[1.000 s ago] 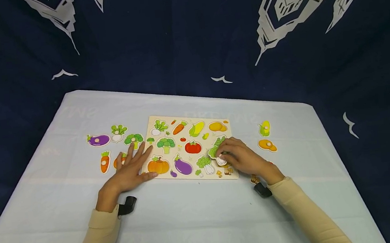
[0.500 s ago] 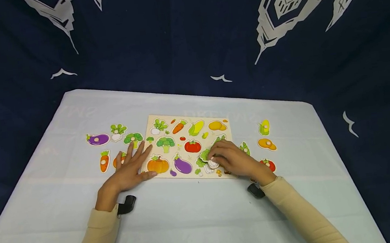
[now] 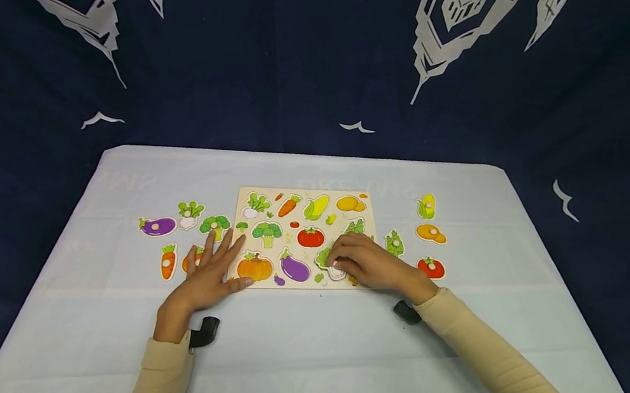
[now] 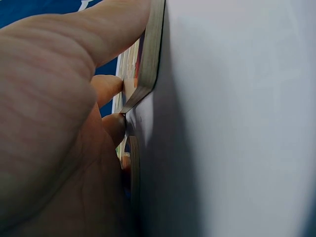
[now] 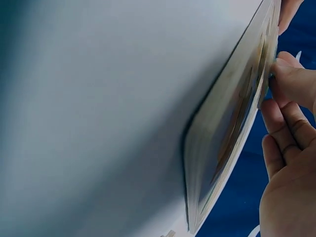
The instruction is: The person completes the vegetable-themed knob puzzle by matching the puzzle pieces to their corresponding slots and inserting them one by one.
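The flat green-and-white leafy piece (image 3: pixel 336 274) lay pinched beneath the right hand (image 3: pixel 370 261) by the near edge of the pale wooden board (image 3: pixel 290 250), the left hand (image 3: pixel 204 282) spread across its left edge.

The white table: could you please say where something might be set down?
Bare: the near stretch between the sleeves, and the strip beyond the puzzle board. Crowded: both sides of the board, where vegetable pieces lie.

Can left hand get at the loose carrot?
Probably yes: the left hand is spread over the edge of the board, holding no piece, and the carrot lies uncovered nearby.
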`<state>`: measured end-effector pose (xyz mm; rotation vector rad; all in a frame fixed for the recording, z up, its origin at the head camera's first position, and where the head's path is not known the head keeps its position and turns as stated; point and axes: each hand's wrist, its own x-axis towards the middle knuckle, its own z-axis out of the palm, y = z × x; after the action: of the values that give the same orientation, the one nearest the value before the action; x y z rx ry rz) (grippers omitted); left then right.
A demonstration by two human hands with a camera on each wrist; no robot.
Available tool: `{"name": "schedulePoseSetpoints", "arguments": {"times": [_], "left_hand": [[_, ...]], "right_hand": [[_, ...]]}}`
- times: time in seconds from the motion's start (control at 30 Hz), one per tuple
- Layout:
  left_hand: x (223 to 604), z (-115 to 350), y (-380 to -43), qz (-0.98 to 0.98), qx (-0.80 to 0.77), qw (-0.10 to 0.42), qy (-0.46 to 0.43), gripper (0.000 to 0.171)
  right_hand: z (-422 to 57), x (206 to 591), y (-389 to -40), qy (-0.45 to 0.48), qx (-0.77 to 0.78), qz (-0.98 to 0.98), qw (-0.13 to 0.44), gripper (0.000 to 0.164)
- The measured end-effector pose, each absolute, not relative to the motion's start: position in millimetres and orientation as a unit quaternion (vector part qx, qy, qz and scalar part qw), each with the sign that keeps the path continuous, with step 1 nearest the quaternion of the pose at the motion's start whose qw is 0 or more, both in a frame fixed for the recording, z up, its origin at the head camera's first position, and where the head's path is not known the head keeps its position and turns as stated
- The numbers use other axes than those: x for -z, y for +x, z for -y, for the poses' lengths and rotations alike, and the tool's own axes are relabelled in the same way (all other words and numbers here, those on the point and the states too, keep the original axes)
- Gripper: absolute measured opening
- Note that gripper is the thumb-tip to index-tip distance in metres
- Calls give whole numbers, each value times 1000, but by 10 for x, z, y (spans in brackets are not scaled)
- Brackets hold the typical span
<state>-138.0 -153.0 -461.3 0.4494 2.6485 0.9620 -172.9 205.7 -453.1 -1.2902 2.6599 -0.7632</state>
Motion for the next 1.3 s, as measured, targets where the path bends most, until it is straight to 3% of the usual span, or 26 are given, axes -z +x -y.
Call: {"name": "schedulePoseSetpoints", "arguments": {"times": [1.3], "left_hand": [[4606,1527,-1374,-920,-331,141,155,86]], "right_hand": [[-2011,4460,-1671,-421,181,-887,63,15]]}}
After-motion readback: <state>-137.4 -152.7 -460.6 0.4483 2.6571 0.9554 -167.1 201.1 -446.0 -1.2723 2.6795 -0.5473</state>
